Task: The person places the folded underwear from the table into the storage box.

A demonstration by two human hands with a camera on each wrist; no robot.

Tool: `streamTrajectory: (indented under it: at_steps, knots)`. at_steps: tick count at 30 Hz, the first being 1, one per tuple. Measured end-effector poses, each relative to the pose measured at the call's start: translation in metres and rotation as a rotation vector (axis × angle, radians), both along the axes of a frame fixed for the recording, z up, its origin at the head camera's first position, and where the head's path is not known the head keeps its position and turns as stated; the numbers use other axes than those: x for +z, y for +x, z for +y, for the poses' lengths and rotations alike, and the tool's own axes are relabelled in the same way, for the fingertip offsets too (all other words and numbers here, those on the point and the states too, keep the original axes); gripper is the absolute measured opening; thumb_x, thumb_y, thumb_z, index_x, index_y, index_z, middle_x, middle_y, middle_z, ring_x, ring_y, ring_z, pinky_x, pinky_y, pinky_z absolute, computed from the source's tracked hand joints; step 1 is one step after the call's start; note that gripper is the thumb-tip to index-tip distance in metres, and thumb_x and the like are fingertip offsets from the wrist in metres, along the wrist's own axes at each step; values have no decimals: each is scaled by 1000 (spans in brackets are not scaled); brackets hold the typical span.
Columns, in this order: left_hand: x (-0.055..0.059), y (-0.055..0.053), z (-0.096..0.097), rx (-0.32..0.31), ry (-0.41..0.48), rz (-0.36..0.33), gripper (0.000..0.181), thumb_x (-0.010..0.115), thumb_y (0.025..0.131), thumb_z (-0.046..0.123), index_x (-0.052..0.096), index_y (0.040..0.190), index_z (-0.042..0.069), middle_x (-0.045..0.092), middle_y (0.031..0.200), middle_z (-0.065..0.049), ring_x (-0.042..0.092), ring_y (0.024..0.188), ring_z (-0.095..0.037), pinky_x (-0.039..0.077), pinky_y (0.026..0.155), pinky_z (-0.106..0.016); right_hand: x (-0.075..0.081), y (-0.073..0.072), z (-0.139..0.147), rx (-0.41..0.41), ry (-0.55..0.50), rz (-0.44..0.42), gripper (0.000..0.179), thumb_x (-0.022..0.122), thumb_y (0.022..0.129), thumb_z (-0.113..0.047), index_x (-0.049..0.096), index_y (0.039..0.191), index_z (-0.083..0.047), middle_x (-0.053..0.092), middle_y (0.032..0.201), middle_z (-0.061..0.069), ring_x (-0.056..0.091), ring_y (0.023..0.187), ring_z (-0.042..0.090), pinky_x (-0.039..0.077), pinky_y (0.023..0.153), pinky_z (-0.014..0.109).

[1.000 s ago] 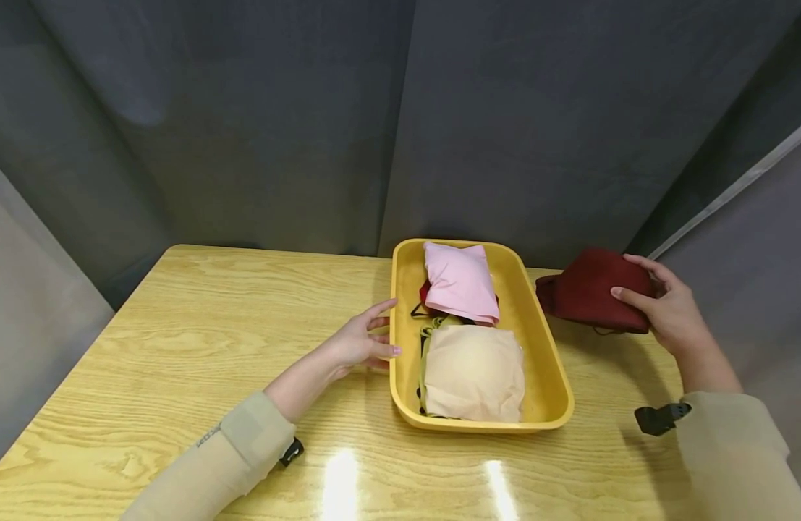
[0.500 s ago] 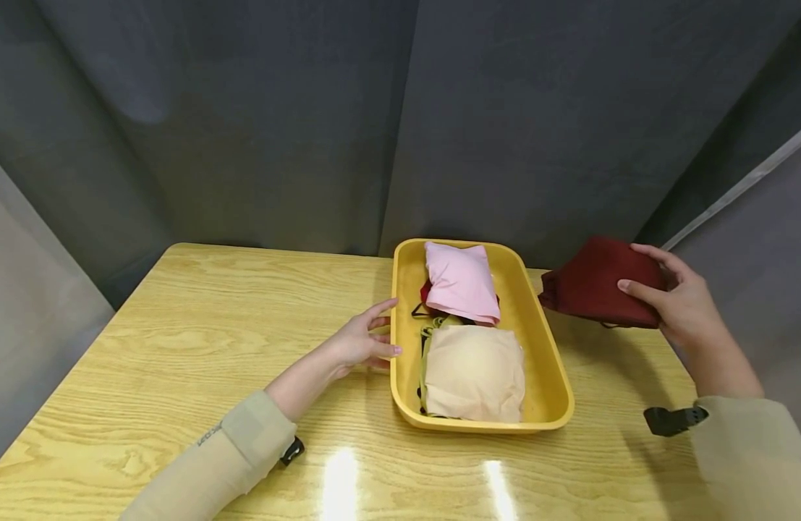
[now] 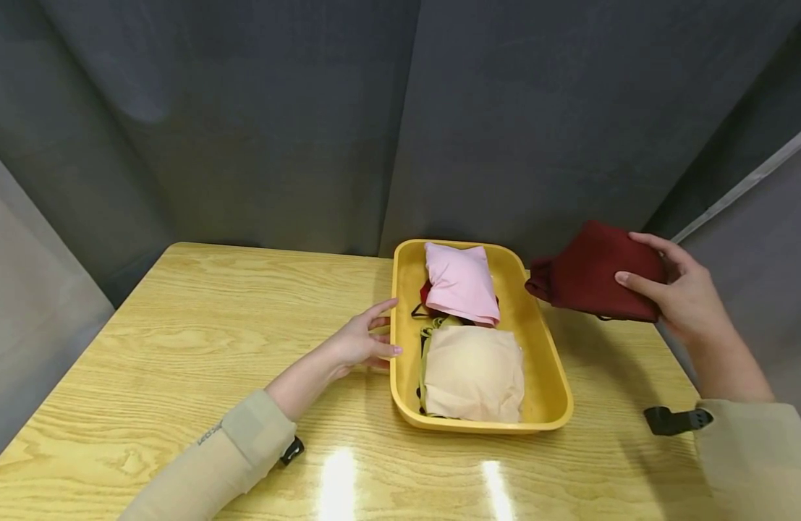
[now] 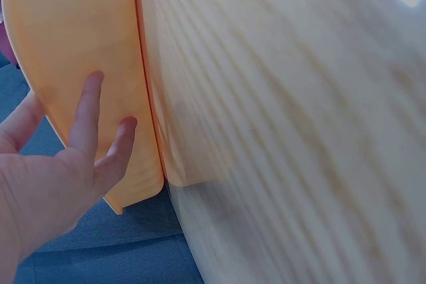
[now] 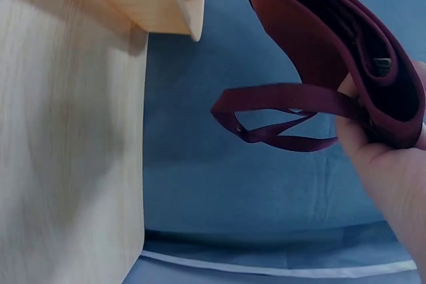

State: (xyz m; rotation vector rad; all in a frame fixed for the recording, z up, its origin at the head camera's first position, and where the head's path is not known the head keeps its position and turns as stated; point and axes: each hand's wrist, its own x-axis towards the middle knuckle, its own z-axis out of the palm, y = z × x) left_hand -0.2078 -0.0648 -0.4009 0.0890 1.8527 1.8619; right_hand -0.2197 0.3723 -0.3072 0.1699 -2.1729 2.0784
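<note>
Off the right side of the yellow tray (image 3: 548,340), my right hand (image 3: 687,293) holds a folded maroon bra (image 3: 598,271), thumb on the near face and fingers at the far edge. Its shadow falls on the table beneath. A thin strap (image 5: 286,98) loops down from the bra in the right wrist view. My left hand (image 3: 357,340) rests against the tray's left side, its thumb tip at the rim. Spread fingers (image 4: 86,114) lie along the tray's outer wall in the left wrist view. Inside the tray are a folded pink bra (image 3: 462,282) and a folded beige one (image 3: 475,373).
Under the pink and beige pieces show red fabric (image 3: 425,291), olive-green fabric (image 3: 423,376) and dark straps. The tray stands on a wooden table (image 3: 211,347), near its back edge. Grey curtains (image 3: 276,130) hang right behind.
My right hand has lifted the maroon bra higher and shifted a little to the right; the bra's left end has tipped back towards the tray's edge. The left hand and tray have stayed put.
</note>
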Motion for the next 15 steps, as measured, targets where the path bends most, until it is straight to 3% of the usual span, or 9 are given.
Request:
streamTrajectory:
  at_steps: [15]
  knots:
    - [-2, -1, -2, 3, 9, 3, 86, 64, 82, -13, 29, 148, 31, 23, 151, -18, 44, 126, -41, 56, 78, -46, 13, -4, -37, 61, -52, 25, 64, 63, 83, 10, 47, 138, -17, 47, 121, -2, 50, 99, 15, 57, 63, 23]
